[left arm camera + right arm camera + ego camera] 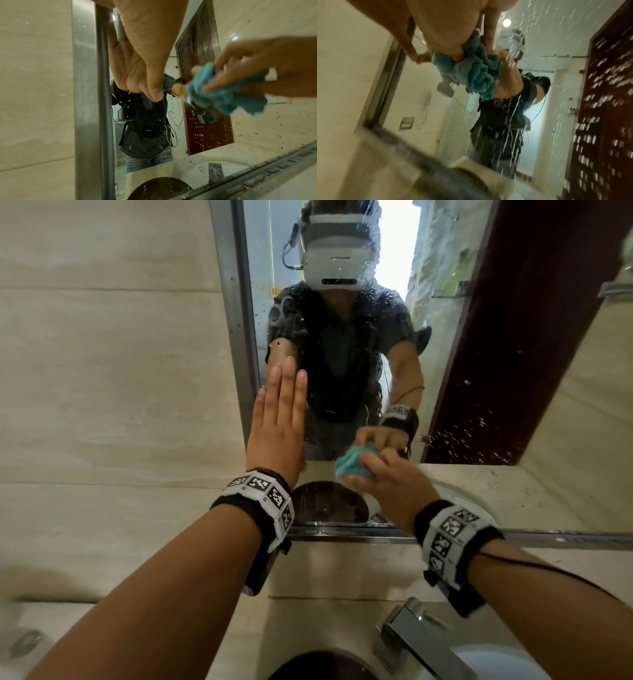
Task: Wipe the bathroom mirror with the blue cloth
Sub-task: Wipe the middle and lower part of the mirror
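Observation:
The mirror (496, 378) hangs on the beige wall in a metal frame, and water droplets speckle its glass (257, 128). My right hand (383, 481) grips a crumpled blue cloth (352, 465) and holds it against the lower middle of the glass. The same bunched cloth (223, 93) shows in the left wrist view, and the cloth (476, 71) is wadded under the fingers in the right wrist view. My left hand (281, 419) lies flat with straight fingers on the mirror's left edge, beside the frame (236, 320).
A chrome tap (418, 642) juts out below the right wrist, over a basin (486, 666). A dark round bowl (322, 669) sits at the bottom edge. Beige wall tiles (102, 371) fill the left. A dark red door (534, 337) is reflected on the right.

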